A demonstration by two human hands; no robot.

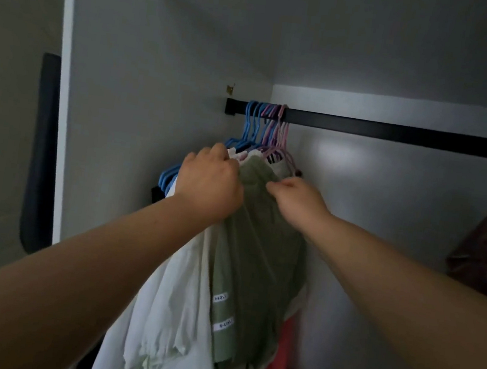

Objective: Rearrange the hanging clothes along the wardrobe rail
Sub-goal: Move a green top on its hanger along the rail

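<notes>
Green garment (260,238), gripped between both hands (210,185)

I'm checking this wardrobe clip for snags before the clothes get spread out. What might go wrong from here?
1. The hangers are packed tight at the left end of the black rail; sliding one could drag its neighbours or tangle hooks.
2. The left hand grips bunched white garments while the right hand pinches the green garment; pulling fabric rather than the hanger may slip it off.
</notes>
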